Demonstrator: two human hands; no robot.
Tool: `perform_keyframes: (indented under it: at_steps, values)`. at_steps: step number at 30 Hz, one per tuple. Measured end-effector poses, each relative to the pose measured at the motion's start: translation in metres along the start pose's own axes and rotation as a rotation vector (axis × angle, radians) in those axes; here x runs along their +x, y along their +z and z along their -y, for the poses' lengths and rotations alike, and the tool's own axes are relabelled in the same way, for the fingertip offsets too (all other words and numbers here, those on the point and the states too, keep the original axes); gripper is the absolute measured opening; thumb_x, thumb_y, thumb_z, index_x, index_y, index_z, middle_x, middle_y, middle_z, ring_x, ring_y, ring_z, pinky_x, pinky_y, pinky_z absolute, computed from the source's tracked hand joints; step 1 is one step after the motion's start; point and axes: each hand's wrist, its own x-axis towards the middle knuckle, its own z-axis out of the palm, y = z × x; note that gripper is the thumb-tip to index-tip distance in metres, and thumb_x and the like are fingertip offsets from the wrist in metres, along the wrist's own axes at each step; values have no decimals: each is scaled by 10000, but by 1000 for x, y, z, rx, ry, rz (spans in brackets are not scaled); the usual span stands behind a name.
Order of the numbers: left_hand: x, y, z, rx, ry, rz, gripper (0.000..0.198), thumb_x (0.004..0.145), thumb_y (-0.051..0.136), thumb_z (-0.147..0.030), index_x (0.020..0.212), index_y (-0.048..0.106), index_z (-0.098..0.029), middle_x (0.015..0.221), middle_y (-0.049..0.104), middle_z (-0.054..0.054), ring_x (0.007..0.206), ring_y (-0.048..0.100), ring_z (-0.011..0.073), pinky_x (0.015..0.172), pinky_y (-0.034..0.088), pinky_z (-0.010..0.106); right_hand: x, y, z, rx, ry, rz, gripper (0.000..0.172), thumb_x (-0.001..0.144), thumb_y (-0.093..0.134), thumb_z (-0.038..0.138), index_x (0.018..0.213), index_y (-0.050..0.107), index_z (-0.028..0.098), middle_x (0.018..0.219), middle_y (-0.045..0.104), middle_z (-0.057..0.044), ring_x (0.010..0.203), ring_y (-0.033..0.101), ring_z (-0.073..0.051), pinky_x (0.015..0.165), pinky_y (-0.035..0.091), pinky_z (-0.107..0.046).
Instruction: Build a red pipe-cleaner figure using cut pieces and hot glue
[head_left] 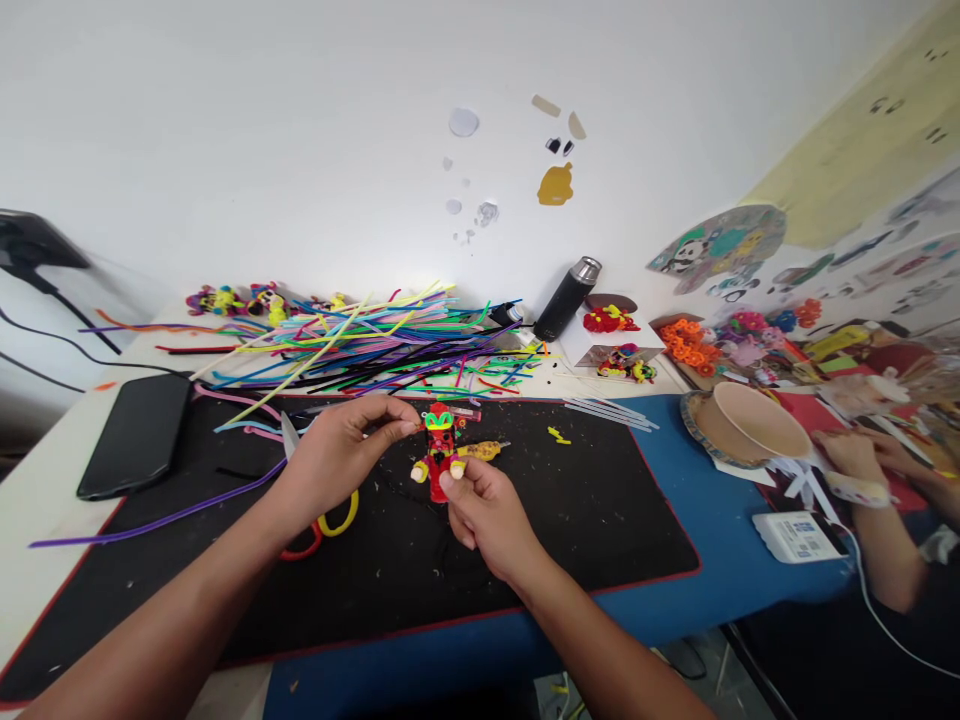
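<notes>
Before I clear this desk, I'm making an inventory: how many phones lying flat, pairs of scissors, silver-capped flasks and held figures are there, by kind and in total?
Phone lying flat: 1
Pair of scissors: 1
Silver-capped flask: 1
Held figure: 1
Total: 4

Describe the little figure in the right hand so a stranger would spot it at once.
Find the red-edged black mat. Over its middle, the right hand holds a small red figure with green on its head, the left hand close beside. Being held sets it apart from the colourful figures at the back left.
</notes>
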Motion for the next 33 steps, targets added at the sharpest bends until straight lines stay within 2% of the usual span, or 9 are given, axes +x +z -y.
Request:
perform_keyframes:
  at_steps: [7, 12, 17, 20, 23, 33]
  values:
    - [-1, 0, 1, -12, -12, -14, 318, 894, 731, -561, 916, 784, -249, 977, 820, 51, 928, 734, 267, 868, 540, 343, 0, -2, -3, 13, -11, -5, 493, 860, 801, 631, 808, 531, 222, 478, 349, 150, 332, 252, -39, 357, 151, -213]
    - [1, -1, 0, -122, -52, -8, 351, 876, 764, -569, 977, 793, -234, 1049, 817, 72, 972, 733, 268, 903, 549, 353, 0, -2, -3, 33, -26, -15, 490, 873, 801, 617, 797, 522, 222, 470, 332, 154, 332, 261, -38, 367, 152, -215]
    - [5, -3, 1, -251, -107, -24, 482, 814, 810, -652, 1004, 788, -210, 962, 802, 88, 871, 712, 246, 827, 574, 350, -1, -2, -3, 49, -29, -32, 505, 875, 797, 619, 772, 495, 227, 459, 348, 148, 330, 279, -42, 382, 163, -219]
    - [7, -3, 2, -289, -123, -7, 486, 790, 829, -665, 944, 790, -206, 929, 793, 84, 831, 703, 230, 808, 580, 344, 0, -2, -3, 54, -27, -32, 510, 871, 799, 621, 762, 495, 226, 464, 360, 143, 329, 283, -42, 384, 157, -220]
    - [7, -1, 4, -299, -115, 26, 443, 806, 824, -643, 888, 788, -209, 941, 798, 86, 823, 704, 225, 813, 589, 344, 1, -2, -3, 62, -23, -31, 501, 863, 805, 620, 770, 510, 226, 464, 363, 143, 330, 281, -44, 384, 155, -222]
    - [5, 2, 4, -364, -132, 92, 398, 775, 889, -539, 950, 784, -197, 941, 781, 68, 873, 716, 218, 837, 596, 345, 1, 0, -1, 77, -14, -37, 516, 848, 815, 631, 770, 511, 221, 460, 356, 149, 333, 277, -38, 383, 161, -216]
